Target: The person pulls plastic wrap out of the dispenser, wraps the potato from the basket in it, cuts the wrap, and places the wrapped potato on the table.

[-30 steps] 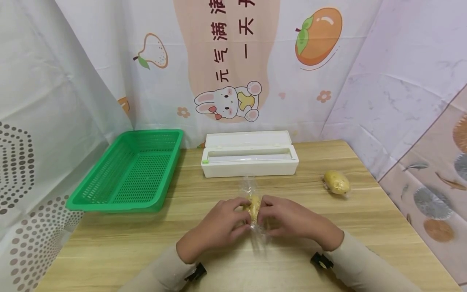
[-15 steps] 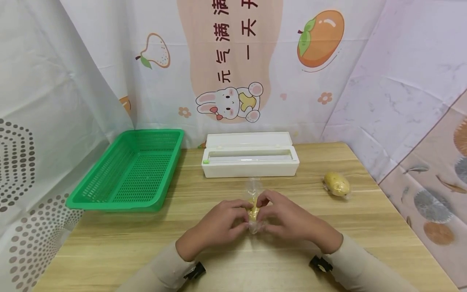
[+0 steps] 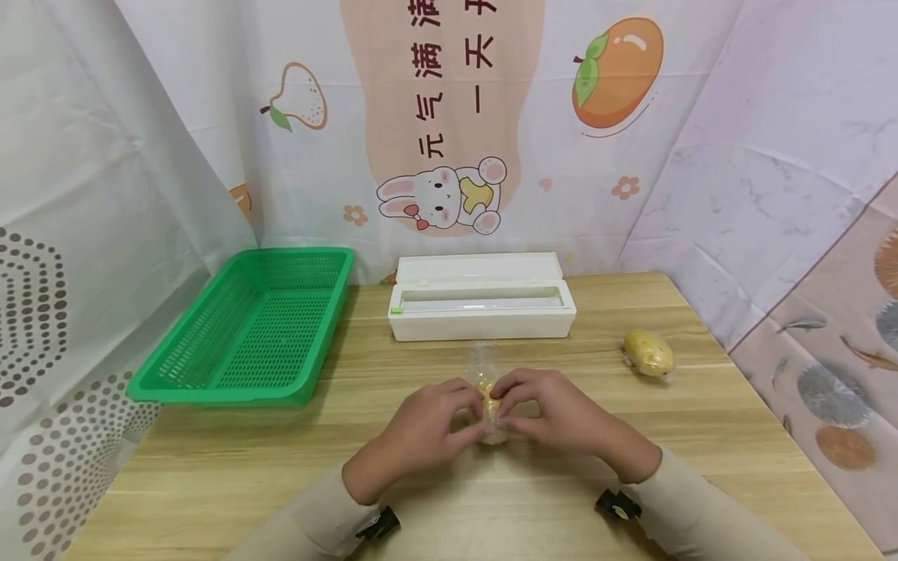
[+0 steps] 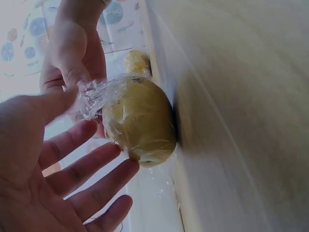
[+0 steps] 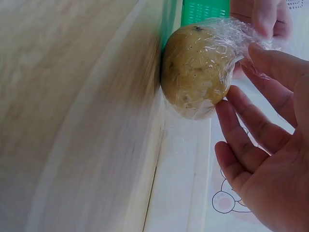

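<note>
A potato (image 4: 145, 121) in cling film (image 4: 91, 99) lies on the wooden table between both hands. My left hand (image 3: 431, 425) is at its left side; in the left wrist view the thumb meets the bunched film on top while two fingertips reach the potato's skin. From the other side my right hand (image 3: 554, 409) pinches the gathered film between thumb and index finger, its other fingers spread along the potato (image 5: 193, 72). A loose flap of film (image 3: 482, 357) sticks out beyond the potato, toward the white box. The fingers cover much of the potato in the head view.
A white cling film dispenser (image 3: 484, 323) stands behind the hands with its lid raised. At the left is a green plastic basket (image 3: 319, 366). Another wrapped potato (image 3: 648, 354) lies to the right, near the table's (image 3: 758, 460) right edge.
The fingers have shifted over the potato, thumbs drawing together at its near end. Film that lay spread out on the near side is now gathered in. Basket, dispenser and other potato stay put.
</note>
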A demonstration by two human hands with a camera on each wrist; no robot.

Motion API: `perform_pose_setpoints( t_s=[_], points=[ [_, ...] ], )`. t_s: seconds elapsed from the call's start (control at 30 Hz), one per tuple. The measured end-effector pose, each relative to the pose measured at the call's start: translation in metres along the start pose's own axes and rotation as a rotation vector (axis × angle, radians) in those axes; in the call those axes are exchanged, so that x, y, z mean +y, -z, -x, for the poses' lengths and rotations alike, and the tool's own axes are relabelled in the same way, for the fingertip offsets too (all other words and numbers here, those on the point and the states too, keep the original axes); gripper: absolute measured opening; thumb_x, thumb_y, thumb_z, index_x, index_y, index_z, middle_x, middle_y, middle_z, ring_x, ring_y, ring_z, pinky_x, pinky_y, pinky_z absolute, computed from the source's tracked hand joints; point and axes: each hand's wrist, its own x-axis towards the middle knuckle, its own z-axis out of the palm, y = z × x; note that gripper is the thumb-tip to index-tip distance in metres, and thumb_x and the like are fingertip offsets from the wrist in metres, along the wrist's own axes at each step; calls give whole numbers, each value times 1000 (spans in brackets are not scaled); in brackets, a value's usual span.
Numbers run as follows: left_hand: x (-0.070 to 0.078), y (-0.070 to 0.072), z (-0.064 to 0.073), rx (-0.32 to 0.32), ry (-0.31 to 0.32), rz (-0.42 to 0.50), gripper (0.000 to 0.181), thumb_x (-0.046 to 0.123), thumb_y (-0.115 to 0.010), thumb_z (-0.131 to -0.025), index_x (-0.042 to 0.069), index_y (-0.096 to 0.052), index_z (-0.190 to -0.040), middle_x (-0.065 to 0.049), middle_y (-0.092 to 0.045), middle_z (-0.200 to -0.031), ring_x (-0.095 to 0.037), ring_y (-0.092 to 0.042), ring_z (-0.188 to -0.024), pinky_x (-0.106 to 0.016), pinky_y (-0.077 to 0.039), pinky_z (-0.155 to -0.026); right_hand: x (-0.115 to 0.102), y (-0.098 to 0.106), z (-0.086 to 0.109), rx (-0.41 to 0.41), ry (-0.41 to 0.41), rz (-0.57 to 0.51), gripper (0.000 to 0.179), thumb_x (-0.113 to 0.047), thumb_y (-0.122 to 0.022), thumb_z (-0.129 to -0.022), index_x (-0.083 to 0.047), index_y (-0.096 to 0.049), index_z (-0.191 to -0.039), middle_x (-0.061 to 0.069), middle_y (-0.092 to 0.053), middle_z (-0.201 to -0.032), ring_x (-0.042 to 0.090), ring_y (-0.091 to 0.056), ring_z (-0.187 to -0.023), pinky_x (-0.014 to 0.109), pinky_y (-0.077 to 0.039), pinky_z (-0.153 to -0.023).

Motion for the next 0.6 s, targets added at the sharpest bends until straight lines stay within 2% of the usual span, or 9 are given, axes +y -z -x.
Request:
perform_pose_setpoints(
  t_s=[0.1,0.23,0.4,0.6],
  points=[
    [-2,-2,-3,27,-4,0,14,43,-69,-99,32,-70,-90,16,-71,-110,-2,-66,-103,-34,-56,-88,2,0,0,19,-18,-23,1,-28,-79,-94,-28,-80,-93,-8,-73,-116,8,-68,-110,36,-57,-96],
    [-3,-3,-7,27,49,67,11,37,-71,-99,30,-74,-91,17,-72,-106,-1,-67,-103,-33,-56,-91,2,-1,0,48,-104,-70,3,-29,-78,-94,-30,-79,-91,-12,-73,-112,7,-68,-109,37,-57,-96],
    [-4,-4,-13,26,140,127,9,36,-73,-98,31,-76,-92,20,-72,-102,-1,-68,-100,-32,-56,-88,0,-3,-2,91,-224,-108,12,-24,-81,-91,-31,-76,-83,-14,-74,-106,9,-69,-108,43,-55,-98],
    [-5,-5,-19,40,201,137,9,35,-77,-94,33,-77,-86,24,-71,-94,1,-68,-93,-28,-55,-82,-2,-5,-4,124,-322,-137,14,-23,-83,-89,-30,-76,-80,-14,-74,-102,11,-70,-105,45,-56,-97]
  ],
)
